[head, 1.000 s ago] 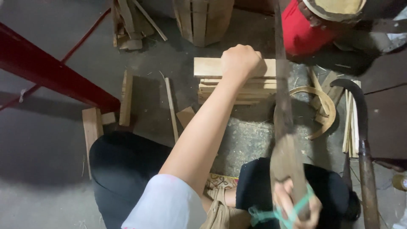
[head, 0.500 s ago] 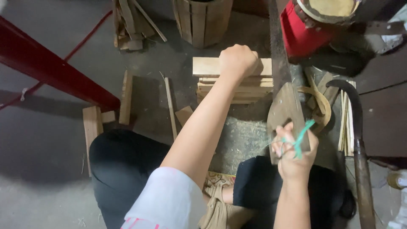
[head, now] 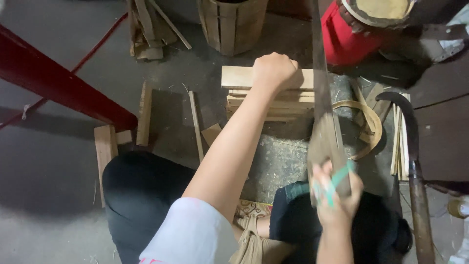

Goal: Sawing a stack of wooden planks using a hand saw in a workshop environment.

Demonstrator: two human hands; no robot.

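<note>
My left hand (head: 273,72) is a closed fist pressing down on a stack of pale wooden slats (head: 239,78) on the floor ahead of my knees. My right hand (head: 337,195) grips the wooden handle of a hand saw (head: 325,107), bound with a green band, near my right knee. The long dark saw blade runs away from me past the right end of the stack. The saw and right hand are motion-blurred.
A red metal beam (head: 58,83) crosses the left. Loose wood strips (head: 195,124) and blocks (head: 105,144) lie on the concrete floor. A slatted wooden bucket (head: 232,24) stands at top, a curved sickle (head: 410,146) and a wooden hoop (head: 369,120) at right, a red object (head: 344,41) top right.
My right hand with the saw pushed forward half a second ago and has now drawn back toward me. My left fist stays on the slat stack.
</note>
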